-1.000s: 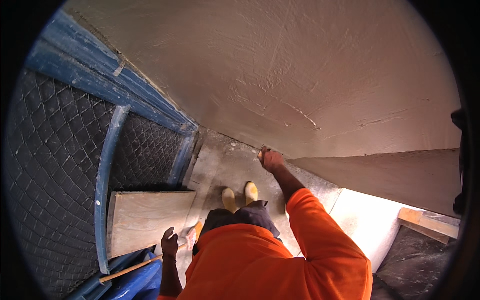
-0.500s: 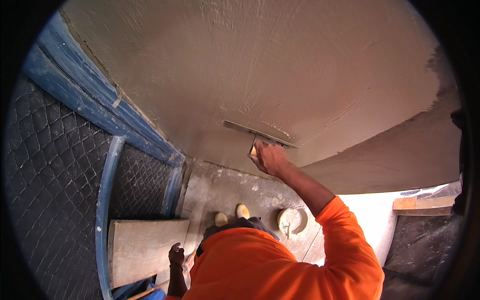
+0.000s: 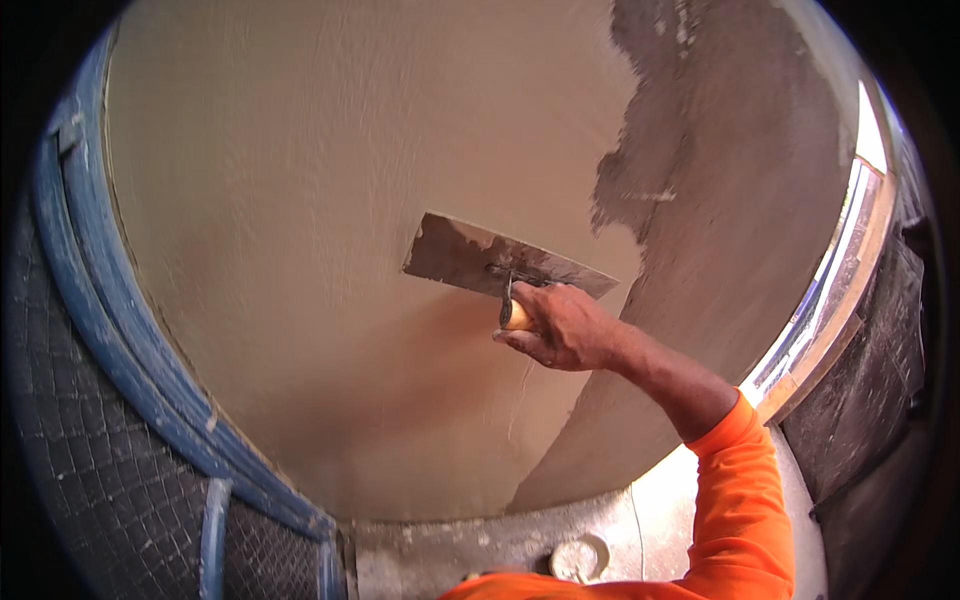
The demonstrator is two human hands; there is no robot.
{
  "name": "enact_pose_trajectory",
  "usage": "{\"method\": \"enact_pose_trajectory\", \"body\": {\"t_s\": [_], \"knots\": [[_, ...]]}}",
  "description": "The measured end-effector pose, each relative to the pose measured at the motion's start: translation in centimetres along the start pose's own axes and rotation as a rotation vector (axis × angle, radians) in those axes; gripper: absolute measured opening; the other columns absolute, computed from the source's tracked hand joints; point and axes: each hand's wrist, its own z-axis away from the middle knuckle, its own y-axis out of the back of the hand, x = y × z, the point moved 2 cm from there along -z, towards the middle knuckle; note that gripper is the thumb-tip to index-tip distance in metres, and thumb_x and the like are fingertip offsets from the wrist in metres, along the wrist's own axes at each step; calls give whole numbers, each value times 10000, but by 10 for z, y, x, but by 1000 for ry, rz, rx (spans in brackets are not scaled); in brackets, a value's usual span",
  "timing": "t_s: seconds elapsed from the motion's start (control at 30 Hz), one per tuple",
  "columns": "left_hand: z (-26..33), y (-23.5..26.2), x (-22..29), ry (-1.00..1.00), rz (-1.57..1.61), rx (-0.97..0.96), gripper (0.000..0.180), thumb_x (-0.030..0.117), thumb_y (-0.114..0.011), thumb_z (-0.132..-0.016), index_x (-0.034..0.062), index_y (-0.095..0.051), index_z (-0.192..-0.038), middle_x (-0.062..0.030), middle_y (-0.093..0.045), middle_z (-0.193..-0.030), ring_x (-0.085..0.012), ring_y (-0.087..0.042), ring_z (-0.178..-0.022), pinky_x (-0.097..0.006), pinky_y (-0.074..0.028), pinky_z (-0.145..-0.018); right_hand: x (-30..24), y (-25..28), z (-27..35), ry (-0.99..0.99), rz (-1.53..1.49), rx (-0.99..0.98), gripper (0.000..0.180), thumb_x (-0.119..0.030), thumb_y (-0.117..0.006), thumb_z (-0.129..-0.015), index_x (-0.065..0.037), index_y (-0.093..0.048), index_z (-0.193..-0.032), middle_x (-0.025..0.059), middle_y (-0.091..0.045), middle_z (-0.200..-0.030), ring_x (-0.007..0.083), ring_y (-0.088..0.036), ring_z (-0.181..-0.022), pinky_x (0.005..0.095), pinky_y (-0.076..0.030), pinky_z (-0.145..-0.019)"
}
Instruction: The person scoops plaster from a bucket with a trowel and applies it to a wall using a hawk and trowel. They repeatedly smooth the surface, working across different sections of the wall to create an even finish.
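My right hand [image 3: 565, 328] is wrapped round the wooden handle of a plastering trowel [image 3: 455, 255]. The trowel's wide rectangular metal blade has patches of wet plaster on its back and is tilted slightly down to the right. It lies close against the wall [image 3: 300, 200], which wears a smooth grey-brown wet coat; whether the whole blade touches cannot be told. A ragged edge parts this coat from a darker, rougher area [image 3: 720, 180] on the right. My left hand is out of the picture.
A blue metal frame [image 3: 130, 330] with dark wire mesh [image 3: 110, 480] borders the wall on the left. On the floor below stands a round bucket [image 3: 580, 558] with pale material inside. Dark sheeting [image 3: 860, 390] and a wooden strip [image 3: 800, 375] are at the right.
The view has lifted toward the wall. My right hand has brought the trowel higher up the wall, its blade now showing more of its back. My left hand has gone out of view.
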Motion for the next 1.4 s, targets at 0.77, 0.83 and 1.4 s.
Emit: {"method": "enact_pose_trajectory", "body": {"t_s": [0.77, 0.83, 1.4], "knots": [[-188, 71, 102, 186, 323, -4, 319, 373, -511, -966, 153, -709, -1084, -111, -745, -1029, -316, -712, -960, -519, -526, -915, 14, 374, -65, -140, -286, 800, 430, -514, -640, -996, -111, -562, -1123, -41, -489, -738, 55, -455, -564, 258, -446, -478], [-188, 71, 104, 186, 336, -4, 312, 368, -519, -960, 149, -709, -1076, -112, -744, -1025, -318, -710, -960, -516, -527, -911, 18, 386, -63, -194, -241, 965, 432, -518, -648, -990, -116, -563, -1121, -32, -496, -756, 63, -464, -588, 262, -443, -491], [-185, 70, 109, 208, 402, 5, 253, 323, -590, -914, 119, -706, -1009, -122, -736, -987, -332, -697, -958, -494, -539, -877, 72, 420, -39, -260, -318, 1113, 447, -513, -634, -993, -83, -603, -1110, 13, -537, -791, 112, -525, -653, 313, -499, -547]]}}
